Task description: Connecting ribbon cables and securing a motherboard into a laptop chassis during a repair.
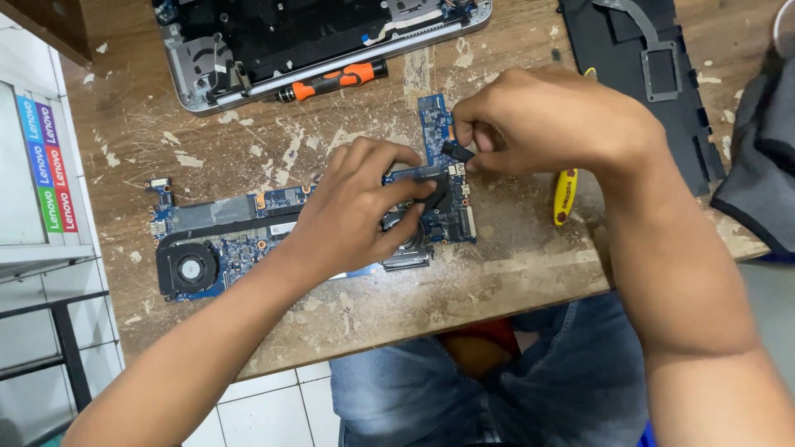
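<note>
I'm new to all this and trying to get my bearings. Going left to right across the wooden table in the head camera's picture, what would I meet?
Round black fan → left hand on the blue circuit board → right hand pinching a small black part → yellow-handled tool → black cover panel → grey cloth.

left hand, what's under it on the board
The left hand lies on the blue laptop motherboard, its fingertips on a dark strip. A second fan's edge peeks out below. Whatever sits under the palm is covered. The black fan stays exposed.
</note>
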